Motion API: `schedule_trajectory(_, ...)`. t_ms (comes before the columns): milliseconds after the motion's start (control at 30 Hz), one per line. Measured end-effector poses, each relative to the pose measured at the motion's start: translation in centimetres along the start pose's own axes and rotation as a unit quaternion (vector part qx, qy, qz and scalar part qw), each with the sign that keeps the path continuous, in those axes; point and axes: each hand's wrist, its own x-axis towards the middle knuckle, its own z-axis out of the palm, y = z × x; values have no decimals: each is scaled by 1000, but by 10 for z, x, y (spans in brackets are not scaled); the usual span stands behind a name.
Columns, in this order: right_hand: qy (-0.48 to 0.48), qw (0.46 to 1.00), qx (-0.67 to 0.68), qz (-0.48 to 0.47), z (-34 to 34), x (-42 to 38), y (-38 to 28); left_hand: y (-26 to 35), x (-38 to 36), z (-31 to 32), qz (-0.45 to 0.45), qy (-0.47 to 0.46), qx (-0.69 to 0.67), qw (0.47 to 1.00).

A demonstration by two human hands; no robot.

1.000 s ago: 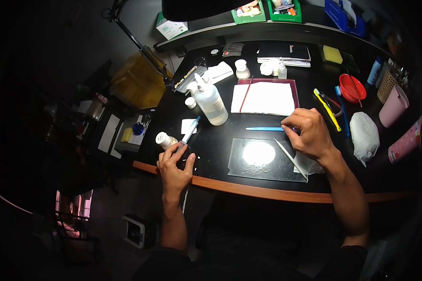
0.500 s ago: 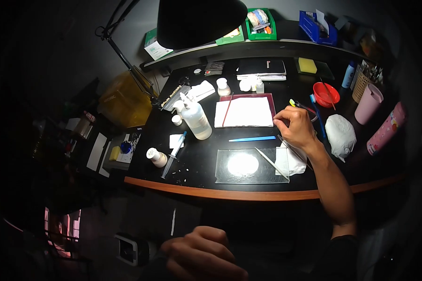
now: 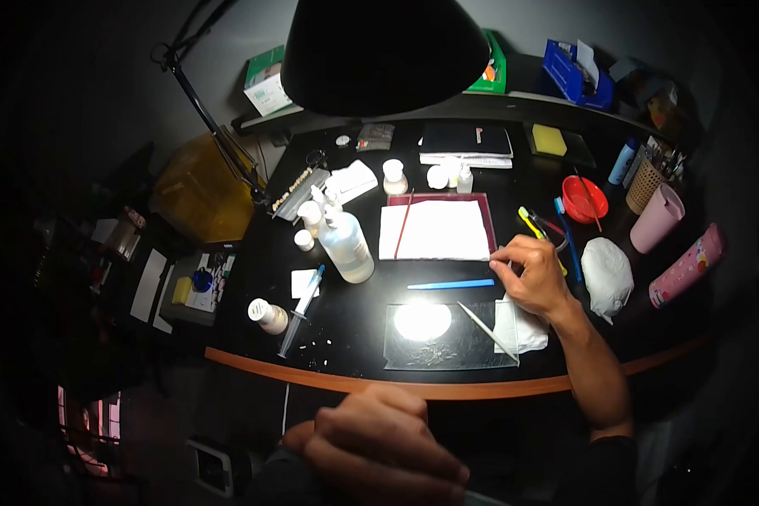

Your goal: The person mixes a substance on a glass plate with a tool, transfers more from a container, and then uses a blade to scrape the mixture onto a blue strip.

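My right hand (image 3: 531,274) is over the black table beside the near right corner of a white paper pad (image 3: 434,232). Its thumb and forefinger are pinched together; whatever they hold is too small to see. A blue pointed stick (image 3: 451,285) lies just left of it. Below are a glass plate (image 3: 413,347), a pale pointed tool (image 3: 485,328) resting across it, and a crumpled white tissue (image 3: 530,331). My left hand (image 3: 384,451) is in front of the table's edge, fingers curled, contents hidden. A thin red-brown brush (image 3: 405,223) lies on the pad.
Left are a pump bottle (image 3: 347,250), a syringe (image 3: 302,310) and a small jar (image 3: 267,315). Right are toothbrushes (image 3: 571,240), a red bowl (image 3: 584,208), a white bundle (image 3: 606,277) and a pink cup (image 3: 657,219). A black lamp (image 3: 385,59) overhangs the back.
The view has tilted, so the table sits lower and the lamp looks larger. My right hand has shifted towards the pad's near corner. My left hand is slightly farther right.
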Motion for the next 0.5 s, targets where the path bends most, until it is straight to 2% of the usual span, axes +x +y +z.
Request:
schedule_trajectory(167,-7,999,5,33,4,0,9,-11,18,-7,-26,3,-3,1000)
schedule_trajectory(200,10,1000,2,-5,11,-6,14,-6,46,-16,-40,-87,2,995)
schedule_trajectory(233,-15,999,-4,33,4,-1,10,1,49,-25,-82,-134,3,988)
schedule_trajectory(267,-15,999,6,32,6,-1,11,8,53,-34,-123,-180,7,976)
schedule_trajectory(300,-12,999,12,28,7,-1,12,17,45,-42,-186,-186,8,965)
schedule_trajectory(367,-16,999,20,42,6,-2,9,17,43,-51,-195,-223,117,948)
schedule_trajectory(400,-15,999,26,45,7,-2,10,9,50,-54,-139,-247,221,933)
schedule_trajectory(467,-22,999,7,23,5,-2,9,-22,46,-56,-46,-184,398,897)
schedule_trajectory(500,-30,999,-7,20,6,-3,11,-42,39,-63,-40,-149,451,879)
